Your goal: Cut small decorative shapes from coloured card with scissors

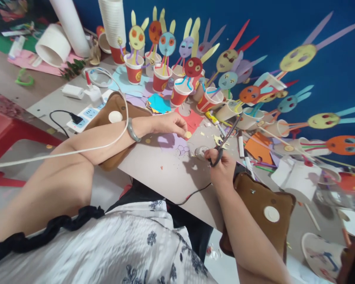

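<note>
Over the table's middle, my left hand [172, 124] pinches a small yellow paper disc [188, 135] between thumb and fingertips. Beneath it lie a red paper sheet [195, 118] and a purple paper [168, 142] with outlines drawn on it. My right hand [223, 167] is closed around the dark handles of a pair of scissors [225, 142], whose blades point up and away from me. A round roll of clear tape [200, 152] seems to lie just left of that hand. Yellow paper scraps [220, 141] are scattered near the scissors.
Several red paper cups [134, 71] with paper rabbit figures line the blue wall. Brown cushions [262, 213] lie on both sides. At the left are a power strip [87, 114] and a white cable [118, 138] crossing above my left arm. Markers [240, 144] and orange paper [258, 146] lie right.
</note>
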Action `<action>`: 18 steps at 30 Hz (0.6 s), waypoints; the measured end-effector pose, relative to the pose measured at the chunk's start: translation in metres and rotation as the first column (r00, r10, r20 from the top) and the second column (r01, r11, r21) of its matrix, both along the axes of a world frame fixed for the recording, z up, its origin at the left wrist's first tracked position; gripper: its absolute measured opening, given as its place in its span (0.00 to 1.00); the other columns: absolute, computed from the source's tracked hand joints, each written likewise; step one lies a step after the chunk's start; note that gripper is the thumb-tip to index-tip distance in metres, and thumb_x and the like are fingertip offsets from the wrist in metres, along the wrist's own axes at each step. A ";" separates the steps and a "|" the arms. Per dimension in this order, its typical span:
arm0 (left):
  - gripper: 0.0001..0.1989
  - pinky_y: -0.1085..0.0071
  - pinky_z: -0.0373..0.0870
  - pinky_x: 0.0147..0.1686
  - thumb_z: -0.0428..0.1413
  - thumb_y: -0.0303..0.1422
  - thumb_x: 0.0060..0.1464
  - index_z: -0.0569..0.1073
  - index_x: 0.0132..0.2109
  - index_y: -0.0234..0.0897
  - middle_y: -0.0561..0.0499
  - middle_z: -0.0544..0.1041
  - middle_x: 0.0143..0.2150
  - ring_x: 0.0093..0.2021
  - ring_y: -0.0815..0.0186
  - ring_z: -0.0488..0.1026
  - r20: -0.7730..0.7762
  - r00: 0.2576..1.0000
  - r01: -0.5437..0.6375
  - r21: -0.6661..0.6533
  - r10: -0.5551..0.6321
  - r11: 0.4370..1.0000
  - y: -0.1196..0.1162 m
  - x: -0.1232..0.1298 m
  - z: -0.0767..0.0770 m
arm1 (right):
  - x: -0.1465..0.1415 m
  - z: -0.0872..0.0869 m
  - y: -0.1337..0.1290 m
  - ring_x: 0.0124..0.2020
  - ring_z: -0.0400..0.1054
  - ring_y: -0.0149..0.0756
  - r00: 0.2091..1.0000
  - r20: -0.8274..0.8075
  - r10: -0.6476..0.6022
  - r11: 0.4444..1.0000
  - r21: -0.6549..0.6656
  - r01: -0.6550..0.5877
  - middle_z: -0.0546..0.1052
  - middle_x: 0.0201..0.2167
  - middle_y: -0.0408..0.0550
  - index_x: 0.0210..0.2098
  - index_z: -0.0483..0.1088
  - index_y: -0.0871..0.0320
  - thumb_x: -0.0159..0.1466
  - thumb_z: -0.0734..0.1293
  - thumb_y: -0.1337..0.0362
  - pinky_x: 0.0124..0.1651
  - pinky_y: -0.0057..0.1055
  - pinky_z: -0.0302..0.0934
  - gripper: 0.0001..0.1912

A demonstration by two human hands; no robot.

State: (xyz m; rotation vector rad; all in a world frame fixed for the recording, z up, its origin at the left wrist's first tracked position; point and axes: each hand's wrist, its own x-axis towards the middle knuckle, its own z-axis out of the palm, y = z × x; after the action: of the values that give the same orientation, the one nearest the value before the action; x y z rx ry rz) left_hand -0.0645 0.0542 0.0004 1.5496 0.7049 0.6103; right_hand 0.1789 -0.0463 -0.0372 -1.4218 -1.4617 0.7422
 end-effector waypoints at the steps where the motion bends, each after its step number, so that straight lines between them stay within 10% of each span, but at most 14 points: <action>1: 0.08 0.70 0.64 0.32 0.68 0.34 0.43 0.79 0.25 0.34 0.50 0.77 0.24 0.26 0.71 0.68 -0.004 1.000 0.000 0.006 0.000 1.000 0.000 0.000 0.000 | 0.001 -0.001 0.001 0.27 0.64 0.37 1.000 0.011 -0.014 1.000 0.008 0.013 0.69 0.22 0.44 0.23 0.69 0.55 0.60 0.68 0.41 0.32 0.36 0.60 0.24; 18: 0.10 0.74 0.56 0.23 0.62 0.36 0.45 0.76 0.27 0.32 0.52 0.71 0.21 0.22 0.72 0.63 -0.186 0.969 0.180 0.096 -0.160 0.979 -0.021 0.015 -0.012 | -0.015 0.000 -0.004 0.32 0.69 0.36 0.996 -0.038 0.084 0.986 -0.138 -0.088 0.78 0.29 0.42 0.31 0.77 0.54 0.55 0.75 0.55 0.38 0.33 0.62 0.10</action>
State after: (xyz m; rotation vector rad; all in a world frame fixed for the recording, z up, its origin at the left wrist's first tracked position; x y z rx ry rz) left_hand -0.0490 0.0332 -0.0116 1.7645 0.6713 0.3919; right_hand 0.1639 -0.0502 -0.0372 -1.4518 -1.4782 0.9329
